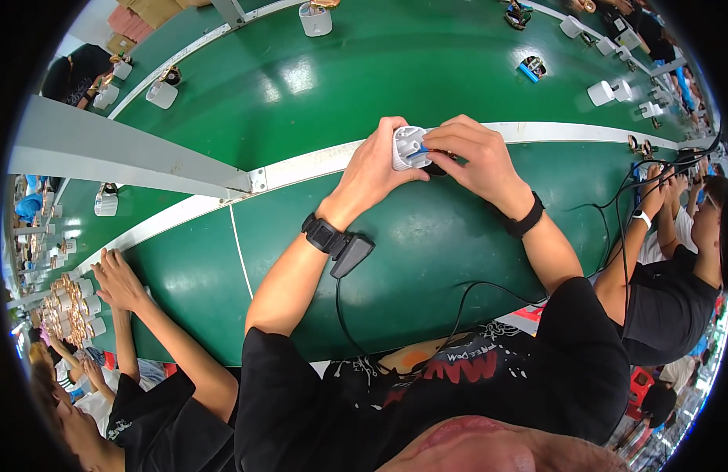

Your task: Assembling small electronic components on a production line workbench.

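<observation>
In front of me, above the white rail between the two green surfaces, my left hand (372, 164) is wrapped around a white ribbed plastic housing (400, 154). The housing's hollow inside, with molded ribs, faces up toward me. My right hand (476, 153) is closed at the housing's right side, its fingertips pinching a small blue piece (420, 151) at the opening. A dark part (437, 168) shows beneath the right hand's fingers, mostly hidden. Black bands circle both wrists, and the left one carries a small black box (352, 255) with a cable.
A white rail (529, 132) runs across ahead, and a grey post (136, 153) rises at left. Beyond it lie several white housings (317, 22) and a part with blue on it (531, 69). Co-workers sit on both sides; black cables (608, 206) hang at right.
</observation>
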Demonstrator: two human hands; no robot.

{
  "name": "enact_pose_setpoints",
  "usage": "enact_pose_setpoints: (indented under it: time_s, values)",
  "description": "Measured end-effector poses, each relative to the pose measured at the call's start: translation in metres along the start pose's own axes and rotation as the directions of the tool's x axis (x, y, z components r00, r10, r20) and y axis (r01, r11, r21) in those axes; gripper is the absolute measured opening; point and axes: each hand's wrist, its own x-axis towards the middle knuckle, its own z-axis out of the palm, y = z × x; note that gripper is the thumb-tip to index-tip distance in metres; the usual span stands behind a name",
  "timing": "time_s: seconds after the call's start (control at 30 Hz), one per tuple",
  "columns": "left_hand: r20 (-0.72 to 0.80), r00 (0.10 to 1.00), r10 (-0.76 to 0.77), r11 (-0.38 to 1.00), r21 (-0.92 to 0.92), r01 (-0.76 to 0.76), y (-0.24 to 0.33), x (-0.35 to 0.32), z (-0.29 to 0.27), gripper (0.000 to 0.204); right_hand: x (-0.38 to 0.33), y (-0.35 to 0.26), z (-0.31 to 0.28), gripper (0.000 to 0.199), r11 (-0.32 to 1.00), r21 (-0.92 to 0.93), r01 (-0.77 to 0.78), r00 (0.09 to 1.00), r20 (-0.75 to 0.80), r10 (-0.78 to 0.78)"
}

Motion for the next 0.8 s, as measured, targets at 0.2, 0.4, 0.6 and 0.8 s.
enact_pose_setpoints:
  time_s: [0.2,0.4,0.6,0.8]
  values:
    - [0.029,1.000,-0.009,0.999,-0.033,0.010,-0.001,0.000,-0.001,0.076,0.001,-0.006,-0.009,0.024,0.987,0.075,-0.146,0.983,0.123,0.136]
    - [0.034,0.999,-0.010,0.998,-0.064,0.012,-0.005,0.000,0.000,0.076,0.003,-0.009,-0.016,0.029,0.983,0.017,-0.181,0.974,0.142,0.177]
    - [0.043,0.998,-0.036,0.994,-0.103,0.040,-0.008,0.002,0.002,0.076,0.001,0.003,-0.008,0.028,0.943,0.153,-0.296,0.936,0.245,0.254]
    - [0.058,0.996,-0.071,0.983,-0.167,0.079,-0.006,0.005,0.003,0.076,-0.002,0.003,-0.009,0.030,0.939,0.130,-0.318,0.930,0.234,0.283]
